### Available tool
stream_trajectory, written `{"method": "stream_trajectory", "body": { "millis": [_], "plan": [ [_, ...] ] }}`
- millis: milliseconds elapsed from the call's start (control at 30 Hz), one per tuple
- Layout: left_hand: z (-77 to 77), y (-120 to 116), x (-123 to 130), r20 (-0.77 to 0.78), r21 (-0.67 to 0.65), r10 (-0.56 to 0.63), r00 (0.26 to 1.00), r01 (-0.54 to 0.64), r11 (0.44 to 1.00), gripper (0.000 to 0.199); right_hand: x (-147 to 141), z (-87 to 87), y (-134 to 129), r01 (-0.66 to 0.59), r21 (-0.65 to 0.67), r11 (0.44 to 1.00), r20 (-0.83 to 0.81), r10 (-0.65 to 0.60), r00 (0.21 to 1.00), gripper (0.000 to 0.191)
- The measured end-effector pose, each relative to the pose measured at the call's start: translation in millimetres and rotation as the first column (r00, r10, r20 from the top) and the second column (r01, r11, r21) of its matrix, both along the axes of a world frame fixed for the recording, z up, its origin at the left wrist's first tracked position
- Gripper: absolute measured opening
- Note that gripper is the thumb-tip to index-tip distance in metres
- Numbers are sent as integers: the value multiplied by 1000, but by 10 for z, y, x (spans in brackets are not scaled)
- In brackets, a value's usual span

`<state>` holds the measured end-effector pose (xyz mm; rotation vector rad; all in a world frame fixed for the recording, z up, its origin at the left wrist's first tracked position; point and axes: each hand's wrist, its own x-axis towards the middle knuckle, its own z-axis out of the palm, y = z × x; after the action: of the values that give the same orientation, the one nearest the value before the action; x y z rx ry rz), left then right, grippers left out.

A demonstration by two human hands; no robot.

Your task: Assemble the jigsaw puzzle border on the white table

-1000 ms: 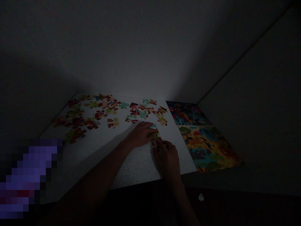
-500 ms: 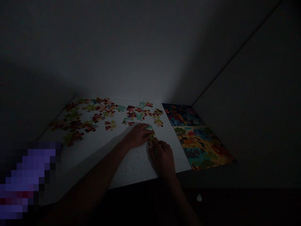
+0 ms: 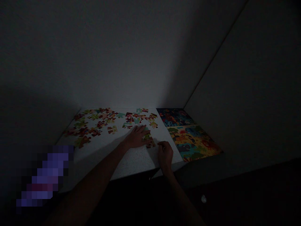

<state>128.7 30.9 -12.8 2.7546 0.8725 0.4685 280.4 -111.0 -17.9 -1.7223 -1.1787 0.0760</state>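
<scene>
My left hand (image 3: 136,137) lies with spread fingers on a small strip of joined jigsaw pieces (image 3: 150,144), covering part of it. The strip shows green and brown patches. To its right, my right hand (image 3: 165,153) is closed with the fingers curled in, apart from the strip, and I see nothing in it. Beyond my left hand several loose jigsaw pieces (image 3: 136,118) lie on the white tabletop (image 3: 127,160). A wider heap of loose pieces (image 3: 82,130) spreads over the left side.
Two finished puzzle pictures lie at the right: a dark blue one (image 3: 175,116) behind a yellow animal scene (image 3: 195,142). A wall (image 3: 122,62) rises behind the table and another on the right. At lower left is a pixelated purple shape (image 3: 47,175). The light is dim.
My right hand has drawn back to the right, off the joined pieces, so their near end shows. My left hand stays on the strip, fingers more spread. The view has tilted.
</scene>
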Motion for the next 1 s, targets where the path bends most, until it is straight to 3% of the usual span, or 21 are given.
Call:
{"method": "stream_trajectory", "body": {
  "millis": [400, 700, 1000],
  "plan": [
    [26, 18, 6, -57, 28, -14, 998, 16, 999, 65, -88, 113, 23, 76, -168, 983, 107, -59, 993, 26],
    [19, 54, 44, -105, 6, 23, 994, -22, 1000, 68, -107, 176, 73, 97, -360, 928, 181, -33, 983, 25],
    [2, 68, 31, -118, 2, 19, 993, -19, 1000, 68, -101, 217, 61, 18, -373, 928, 118, 28, 993, 25]
  ]
}}
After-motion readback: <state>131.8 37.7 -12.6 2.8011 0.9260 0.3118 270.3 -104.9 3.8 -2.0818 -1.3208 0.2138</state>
